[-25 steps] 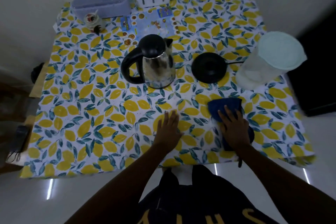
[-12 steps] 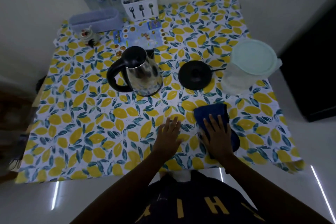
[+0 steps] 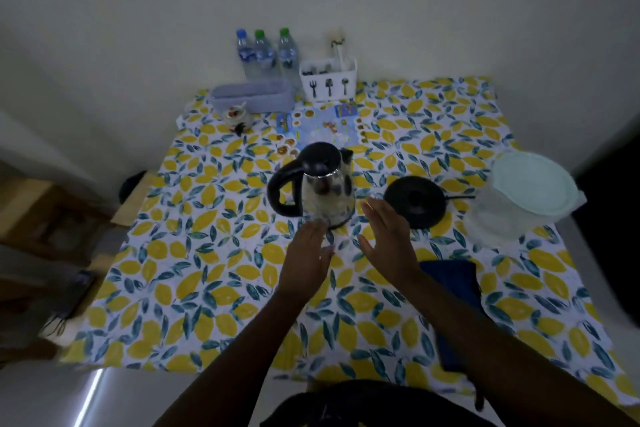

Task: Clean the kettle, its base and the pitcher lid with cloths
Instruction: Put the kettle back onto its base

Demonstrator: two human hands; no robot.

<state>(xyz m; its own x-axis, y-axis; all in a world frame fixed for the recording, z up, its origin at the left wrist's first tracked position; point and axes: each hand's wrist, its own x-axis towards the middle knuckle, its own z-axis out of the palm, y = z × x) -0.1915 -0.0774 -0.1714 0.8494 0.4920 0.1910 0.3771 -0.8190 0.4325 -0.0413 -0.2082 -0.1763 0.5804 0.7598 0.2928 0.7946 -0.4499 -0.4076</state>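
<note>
A steel kettle (image 3: 323, 189) with a black lid and handle stands mid-table on the lemon-print cloth. Its round black base (image 3: 415, 201) lies to its right, cord trailing right. Further right stands a clear pitcher (image 3: 502, 215) topped by a pale green lid (image 3: 535, 185). A dark blue cloth (image 3: 457, 291) lies flat near the front right, partly under my right forearm. My left hand (image 3: 306, 258) and my right hand (image 3: 389, 239) hover open, palms facing each other, just in front of the kettle, holding nothing.
At the back stand three water bottles (image 3: 265, 54), a white cutlery holder (image 3: 327, 78), a lavender tub (image 3: 252, 97), a small jar (image 3: 239, 116) and a blue placemat (image 3: 322, 125). A wooden chair (image 3: 52, 218) stands left of the table (image 3: 194, 270).
Both hands lifted off the table and moved forward toward the kettle. My right hand let go of the blue cloth, which stays on the table.
</note>
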